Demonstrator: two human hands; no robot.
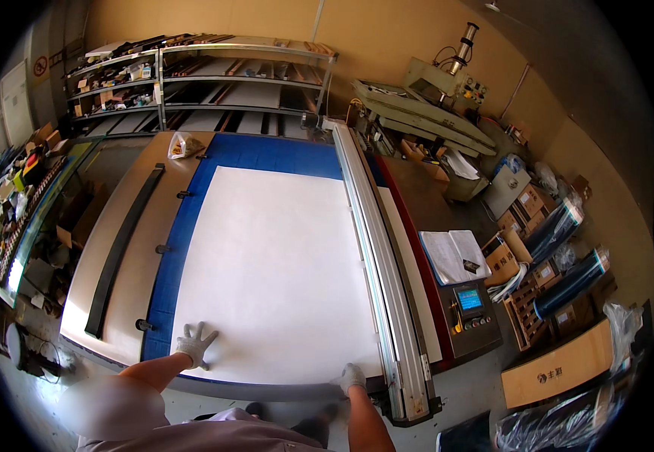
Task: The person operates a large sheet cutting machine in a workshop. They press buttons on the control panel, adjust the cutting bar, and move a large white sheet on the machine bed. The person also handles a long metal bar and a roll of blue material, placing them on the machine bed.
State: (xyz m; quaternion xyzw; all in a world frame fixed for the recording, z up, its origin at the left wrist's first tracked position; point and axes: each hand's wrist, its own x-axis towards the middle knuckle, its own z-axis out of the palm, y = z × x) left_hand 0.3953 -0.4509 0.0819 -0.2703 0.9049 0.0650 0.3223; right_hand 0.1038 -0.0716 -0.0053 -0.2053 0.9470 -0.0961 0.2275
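Note:
A large white sheet [282, 264] lies flat over a blue mat [163, 301] on a wide work table. My left hand [197, 346], in a pale grey glove, presses on the sheet's near left corner with its fingers spread. At the near right edge, my right hand [352, 377], gloved the same way, has its fingers together on the sheet's border; their undersides are hidden. Just right of that hand a long metal gantry beam [376, 264] crosses the table from front to back, over the sheet's right side.
Small black clamps [163, 249] line the mat's left edge. Beyond them lie a dark bar [123, 252] and a plastic bag [185, 145]. A control panel [469, 300] and open notebook [455, 255] sit at right. Shelves [236, 68] and a machine [425, 105] stand behind.

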